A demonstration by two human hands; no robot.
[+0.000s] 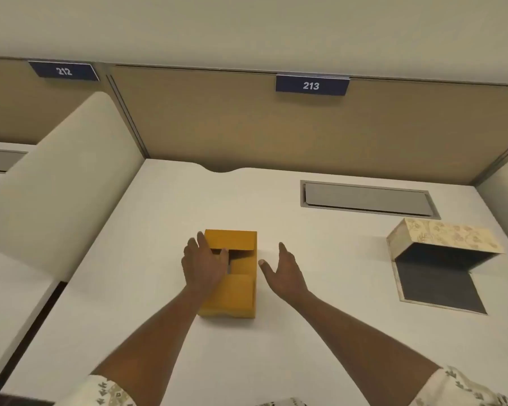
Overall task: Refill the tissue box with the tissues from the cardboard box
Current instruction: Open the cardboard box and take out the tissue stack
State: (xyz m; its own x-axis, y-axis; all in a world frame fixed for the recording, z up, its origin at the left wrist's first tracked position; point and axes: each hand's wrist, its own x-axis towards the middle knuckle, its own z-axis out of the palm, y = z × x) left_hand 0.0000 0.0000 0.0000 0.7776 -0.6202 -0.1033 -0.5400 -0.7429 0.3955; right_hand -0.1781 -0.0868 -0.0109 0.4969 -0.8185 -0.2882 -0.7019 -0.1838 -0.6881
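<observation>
A small yellow-brown cardboard box (235, 291) sits in the middle of the white desk (165, 218), its top flaps folded over with a dark gap between them. My left hand (201, 263) rests flat on the box's left side, thumb at the gap between the flaps. Just right of the box hovers my right hand (285, 269), fingers spread and palm turned toward it, not touching. At the right a floral-patterned tissue box (440, 238) lies with its lid propped up and its dark inside showing. No tissues are visible.
A grey recessed cable hatch (367, 199) is set in the desk behind the tissue box. A tan partition (276, 127) with a blue plate "213" closes the back. A cream divider (56, 183) stands on the left.
</observation>
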